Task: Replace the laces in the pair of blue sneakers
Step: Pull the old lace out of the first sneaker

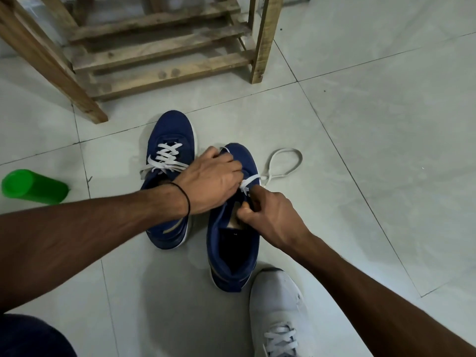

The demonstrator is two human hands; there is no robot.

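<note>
Two blue sneakers stand side by side on the tiled floor, toes pointing away from me. The left sneaker [170, 140] is laced with a white lace [167, 158]. The right sneaker [231, 240] has only a white lace [280, 163] through its front eyelets, and the lace's loose end loops on the floor to the right. My left hand [213, 181] lies over the right sneaker's forefoot, fingers curled around its upper. My right hand [268, 215] pinches the edge of the eyelet flap next to the lace.
A green plastic bottle [33, 186] lies on the floor at the left. A wooden rack [159, 55] stands behind the sneakers. A white laced shoe [278, 313] on my foot sits at the bottom right, close to the right sneaker's heel.
</note>
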